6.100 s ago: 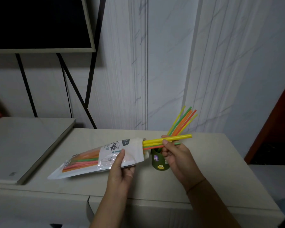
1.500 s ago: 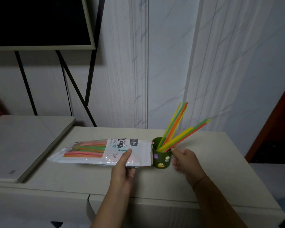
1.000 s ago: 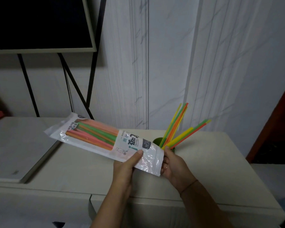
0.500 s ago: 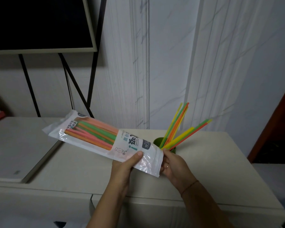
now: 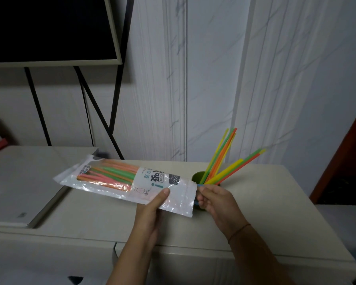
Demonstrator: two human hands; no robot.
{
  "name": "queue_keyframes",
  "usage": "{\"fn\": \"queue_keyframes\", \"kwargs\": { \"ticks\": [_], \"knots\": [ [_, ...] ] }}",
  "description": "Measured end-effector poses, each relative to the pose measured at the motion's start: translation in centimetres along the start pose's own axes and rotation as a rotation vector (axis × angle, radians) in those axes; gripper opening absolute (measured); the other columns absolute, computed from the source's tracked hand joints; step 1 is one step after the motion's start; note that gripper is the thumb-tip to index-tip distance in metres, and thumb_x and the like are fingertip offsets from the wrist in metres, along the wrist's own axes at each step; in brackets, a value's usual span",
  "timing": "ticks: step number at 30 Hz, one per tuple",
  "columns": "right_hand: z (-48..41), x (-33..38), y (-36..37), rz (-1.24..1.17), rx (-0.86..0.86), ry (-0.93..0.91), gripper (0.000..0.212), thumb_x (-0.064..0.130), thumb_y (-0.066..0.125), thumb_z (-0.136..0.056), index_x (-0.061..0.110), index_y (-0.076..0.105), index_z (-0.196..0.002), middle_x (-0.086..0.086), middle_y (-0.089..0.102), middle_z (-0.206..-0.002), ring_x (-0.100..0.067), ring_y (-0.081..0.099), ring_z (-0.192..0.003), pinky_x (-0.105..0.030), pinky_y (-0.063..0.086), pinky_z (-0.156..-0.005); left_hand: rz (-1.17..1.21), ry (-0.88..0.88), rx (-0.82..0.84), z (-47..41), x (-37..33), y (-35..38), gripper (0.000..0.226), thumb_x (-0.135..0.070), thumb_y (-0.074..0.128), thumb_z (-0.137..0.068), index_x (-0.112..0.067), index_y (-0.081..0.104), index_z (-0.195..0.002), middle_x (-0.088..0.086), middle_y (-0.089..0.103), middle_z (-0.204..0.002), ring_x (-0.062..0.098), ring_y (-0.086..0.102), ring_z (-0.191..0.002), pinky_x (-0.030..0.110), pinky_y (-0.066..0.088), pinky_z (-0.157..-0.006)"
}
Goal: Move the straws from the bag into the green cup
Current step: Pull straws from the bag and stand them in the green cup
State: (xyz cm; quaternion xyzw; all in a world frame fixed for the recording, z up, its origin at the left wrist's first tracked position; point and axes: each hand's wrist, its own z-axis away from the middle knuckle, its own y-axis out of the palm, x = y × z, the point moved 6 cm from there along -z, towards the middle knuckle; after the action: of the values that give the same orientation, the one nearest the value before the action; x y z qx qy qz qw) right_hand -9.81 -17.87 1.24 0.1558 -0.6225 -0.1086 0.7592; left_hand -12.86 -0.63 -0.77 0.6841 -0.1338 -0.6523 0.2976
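Observation:
A clear plastic bag (image 5: pixel 119 182) with orange, green and pink straws (image 5: pixel 109 174) in its far half is held above the tabletop, tilted with its far end higher. My left hand (image 5: pixel 152 210) grips it from below near the open end, thumb on top. My right hand (image 5: pixel 214 200) pinches the bag's open mouth at its right edge. Just behind the hands stands the green cup (image 5: pixel 198 176), mostly hidden, with several yellow, green and orange straws (image 5: pixel 224 161) fanning up and to the right.
The cream table (image 5: pixel 265 212) runs to a front edge below my arms. A lower white surface (image 5: pixel 19 182) adjoins it on the left. A dark screen on black legs (image 5: pixel 49 27) stands at the back left. A marbled wall is close behind the cup.
The bag was lifted off the table and tilted up at its far end. My right hand left the cup and came to the bag's mouth. In the last half second little has moved.

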Motion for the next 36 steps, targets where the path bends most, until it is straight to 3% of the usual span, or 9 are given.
{"fn": "queue_keyframes", "kwargs": {
  "ticks": [3,7,11,14,16,21,26,32,36],
  "knots": [
    [-0.1,0.6,-0.7,0.033,0.0,-0.027,0.01,-0.005,0.052,-0.088,-0.005,0.061,-0.086,-0.013,0.055,-0.061,-0.01,0.054,-0.046,-0.018,0.049,-0.047,0.177,-0.078,-0.073,-0.2,0.6,-0.8,0.055,-0.007,0.076,-0.066,-0.013,0.063,-0.12,0.009,0.073,-0.112,0.021,0.071,-0.102,0.033,0.059,-0.08],
    [-0.1,1.4,-1.6,0.044,0.015,-0.048,0.013,-0.005,0.051,-0.089,-0.003,0.062,-0.081,-0.014,0.056,-0.061,-0.01,0.056,-0.046,-0.019,0.049,-0.047,0.311,-0.145,-0.134,-0.6,1.1,-1.5,0.051,-0.006,0.072,-0.066,-0.012,0.064,-0.115,0.009,0.075,-0.108,0.02,0.072,-0.097,0.043,0.056,-0.084],
    [0.0,1.4,-0.8,0.0,0.071,-0.035,0.01,0.003,0.055,-0.089,0.001,0.062,-0.097,-0.012,0.063,-0.073,-0.013,0.061,-0.056,-0.021,0.052,-0.052,0.323,-0.149,-0.153,-0.4,1.4,-1.0,0.048,-0.004,0.072,-0.065,-0.013,0.065,-0.112,0.008,0.076,-0.105,0.019,0.073,-0.093,0.037,0.06,-0.076],
    [0.0,1.4,-0.4,0.057,0.034,-0.082,0.016,0.002,0.058,-0.088,-0.001,0.062,-0.103,-0.011,0.061,-0.07,-0.013,0.058,-0.056,-0.02,0.051,-0.052,0.328,-0.173,-0.147,-0.1,1.8,-0.3,0.048,-0.004,0.071,-0.066,-0.012,0.065,-0.113,0.009,0.075,-0.105,0.019,0.073,-0.092,0.033,0.061,-0.07],
    [0.0,1.5,-0.3,0.15,0.005,-0.132,0.015,-0.001,0.059,-0.086,-0.003,0.065,-0.1,-0.01,0.06,-0.065,-0.014,0.056,-0.054,-0.021,0.05,-0.054,0.356,-0.192,-0.135,0.1,2.1,0.2,0.048,-0.003,0.07,-0.068,-0.011,0.064,-0.115,0.01,0.075,-0.107,0.02,0.073,-0.093,0.033,0.061,-0.069],
    [0.5,1.8,0.7,0.298,0.05,-0.207,0.014,-0.003,0.063,-0.082,0.01,0.066,-0.081,0.002,0.064,-0.054,-0.004,0.058,-0.048,-0.016,0.049,-0.049,0.458,-0.212,-0.116,0.5,2.4,1.1,0.044,-0.006,0.067,-0.073,-0.012,0.062,-0.116,0.012,0.075,-0.106,0.022,0.074,-0.091,0.036,0.061,-0.064],
    [0.4,2.4,-0.6,0.206,0.007,-0.238,0.006,0.0,0.064,-0.082,0.003,0.066,-0.078,-0.002,0.062,-0.05,-0.009,0.054,-0.045,-0.017,0.047,-0.047,0.543,-0.174,-0.201,0.1,1.7,0.0,0.046,-0.004,0.065,-0.075,-0.016,0.058,-0.119,0.011,0.076,-0.103,0.021,0.073,-0.091,0.046,0.059,-0.074],
    [0.0,3.2,-3.0,0.083,-0.017,-0.207,0.012,-0.004,0.059,-0.084,0.001,0.065,-0.075,-0.006,0.059,-0.051,-0.01,0.055,-0.044,-0.018,0.05,-0.048,0.563,-0.129,-0.297,-0.5,1.0,-1.8,0.05,-0.001,0.06,-0.088,-0.018,0.05,-0.134,0.008,0.069,-0.12,0.019,0.071,-0.098,0.043,0.058,-0.076],
    [-0.2,3.1,-3.0,-0.048,0.02,-0.169,0.013,-0.003,0.055,-0.086,0.0,0.064,-0.077,-0.004,0.058,-0.054,-0.007,0.055,-0.047,-0.016,0.049,-0.049,0.563,-0.115,-0.296,-0.5,1.1,-1.8,0.049,0.001,0.06,-0.087,-0.019,0.051,-0.132,0.009,0.069,-0.12,0.019,0.072,-0.097,0.047,0.056,-0.077]
  ]
}}
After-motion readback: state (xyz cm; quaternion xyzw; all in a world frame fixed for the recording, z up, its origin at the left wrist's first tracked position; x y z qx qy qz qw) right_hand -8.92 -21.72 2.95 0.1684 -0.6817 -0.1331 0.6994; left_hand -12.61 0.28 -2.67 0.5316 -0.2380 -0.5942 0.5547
